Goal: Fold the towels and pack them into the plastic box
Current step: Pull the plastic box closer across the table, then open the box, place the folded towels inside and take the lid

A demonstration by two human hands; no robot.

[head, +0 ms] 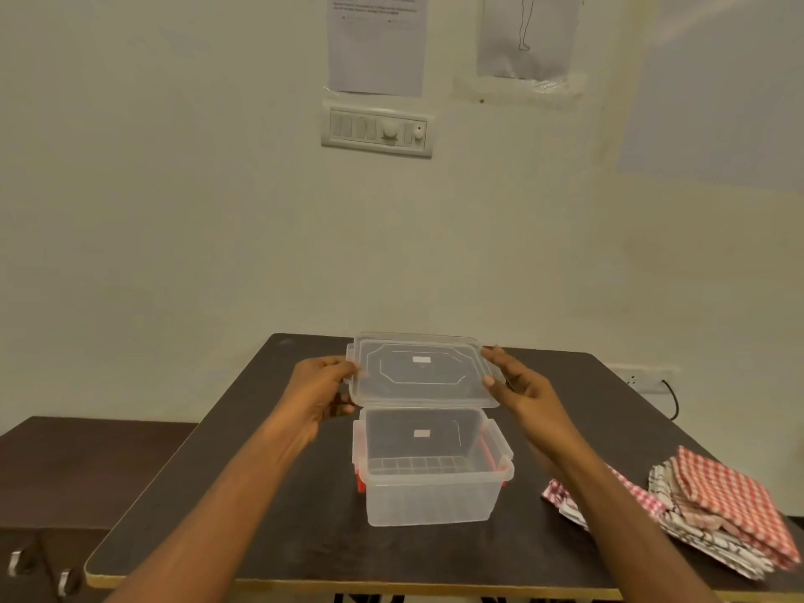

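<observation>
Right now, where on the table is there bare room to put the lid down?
Bare table lies left of the box, up to the left edge, and behind it toward the wall. A narrower strip runs before the box. The right side is crowded: towels are piled there.

Towels (713, 511) lie right of box (430, 472) on table (269, 507).

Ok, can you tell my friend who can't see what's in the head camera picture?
The left hand and right hand hold a clear lid just above an open, empty plastic box on a dark table. Red-checked towels lie piled to the box's right.
</observation>
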